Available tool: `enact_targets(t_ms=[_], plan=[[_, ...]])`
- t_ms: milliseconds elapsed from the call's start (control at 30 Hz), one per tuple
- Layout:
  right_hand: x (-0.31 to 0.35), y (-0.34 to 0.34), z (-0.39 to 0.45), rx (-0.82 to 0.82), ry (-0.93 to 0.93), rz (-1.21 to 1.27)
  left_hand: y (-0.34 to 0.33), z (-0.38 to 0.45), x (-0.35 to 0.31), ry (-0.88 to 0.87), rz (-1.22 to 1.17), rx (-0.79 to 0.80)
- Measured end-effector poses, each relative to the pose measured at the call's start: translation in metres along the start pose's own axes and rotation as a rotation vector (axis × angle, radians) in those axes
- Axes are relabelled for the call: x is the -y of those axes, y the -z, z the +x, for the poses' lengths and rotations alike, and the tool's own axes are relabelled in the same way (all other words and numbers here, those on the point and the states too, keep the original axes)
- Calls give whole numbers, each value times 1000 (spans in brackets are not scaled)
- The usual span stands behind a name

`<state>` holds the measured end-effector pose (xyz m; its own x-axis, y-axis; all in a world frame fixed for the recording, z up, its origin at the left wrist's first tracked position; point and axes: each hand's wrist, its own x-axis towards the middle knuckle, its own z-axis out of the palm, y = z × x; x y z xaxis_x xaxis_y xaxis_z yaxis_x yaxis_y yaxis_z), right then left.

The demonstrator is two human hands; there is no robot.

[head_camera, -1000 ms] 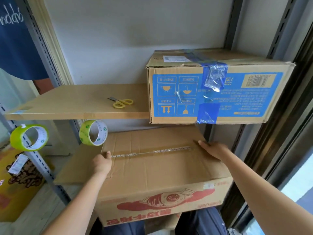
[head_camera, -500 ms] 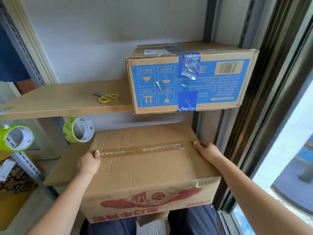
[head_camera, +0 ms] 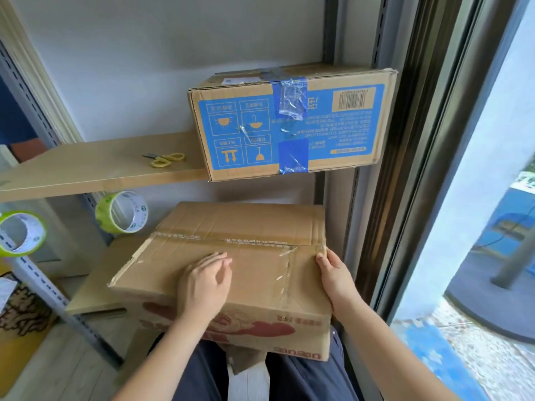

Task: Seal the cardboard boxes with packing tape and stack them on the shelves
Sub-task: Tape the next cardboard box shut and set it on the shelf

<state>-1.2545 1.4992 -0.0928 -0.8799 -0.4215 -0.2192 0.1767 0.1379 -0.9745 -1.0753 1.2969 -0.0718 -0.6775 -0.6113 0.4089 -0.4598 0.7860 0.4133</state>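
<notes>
Cardboard box (head_camera: 231,270), seam taped, sits partly on the lower shelf (head_camera: 95,287); your left hand (head_camera: 205,282) presses flat, right hand (head_camera: 335,276) grips its edge. One blue-printed box (head_camera: 292,123) already shelved above.

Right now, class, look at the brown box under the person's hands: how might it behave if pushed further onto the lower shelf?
The brown box will probably slide rather than roll, since it lies flat. Its creased top may flex under the left hand. It overhangs the lower shelf, so it could tip off if released.
</notes>
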Motion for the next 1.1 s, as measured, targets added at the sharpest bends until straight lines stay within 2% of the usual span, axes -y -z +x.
enact_targets(t_ms=[67, 133, 200, 367, 533, 700, 767, 833, 867, 967, 1033, 1100], plan=[[3, 4, 10, -131, 92, -138, 4, 0, 9, 78, 41, -82], [18, 13, 30, -145, 75, -176, 8, 3, 18, 133, 22, -107], [33, 20, 53, -93, 72, -250, 11, 9, 26, 138, -21, -110], [51, -2, 94, 189, 178, -292, 11, 25, 45, 114, -43, -79], [47, -9, 117, 299, 160, -281, 8, 36, 63, 98, 26, -67], [49, -29, 131, 289, 283, -704, 16, 46, 65, 103, 97, 21], [56, -38, 137, 288, 319, -872, 16, 45, 56, 218, 225, 35], [66, -39, 147, 303, 310, -982, 12, 36, 45, 491, 249, -26], [70, -39, 152, 298, 309, -1002, 7, 29, 37, 649, 144, -30], [77, -39, 159, 225, 352, -1018, -23, 6, 8, 1027, -475, 82], [83, -39, 158, 210, 366, -1118, -31, -3, -4, 1097, -740, -50], [87, -37, 157, 254, 315, -1209, -25, -1, -2, 1059, -838, -225]])
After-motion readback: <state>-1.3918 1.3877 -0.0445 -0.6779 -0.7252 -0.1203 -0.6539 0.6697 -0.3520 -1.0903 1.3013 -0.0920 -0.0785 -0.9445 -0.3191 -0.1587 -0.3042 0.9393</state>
